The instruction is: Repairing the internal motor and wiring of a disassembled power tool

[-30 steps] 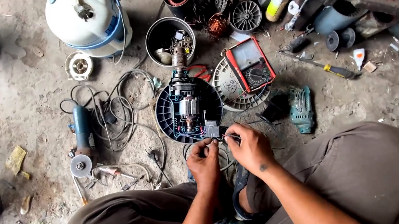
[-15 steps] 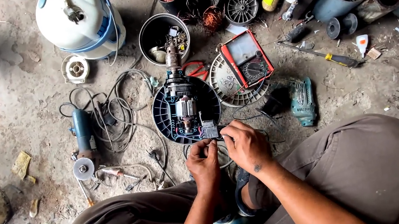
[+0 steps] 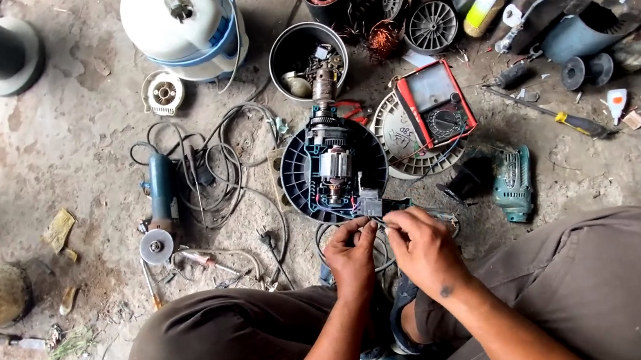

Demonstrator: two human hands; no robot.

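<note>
The left hand (image 3: 351,257) and right hand (image 3: 422,247) both pinch thin wires (image 3: 376,225) just below the opened motor (image 3: 333,163) on its round black plate (image 3: 298,183). Steady, close fingertip work would serve best here. Around lies a dusty concrete floor (image 3: 69,147) strewn with a grinder (image 3: 157,210), a red meter (image 3: 436,103) and a metal bowl (image 3: 284,57).

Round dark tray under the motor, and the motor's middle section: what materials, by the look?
Round dark ribbed tray: likely moulded plastic, matte blue-black, with thin radial ribs. Motor armature lying on it: metal, by the grey steel-like core and shaft, plus reddish, copper-looking windings. Both hands work at small parts just below it.
</note>
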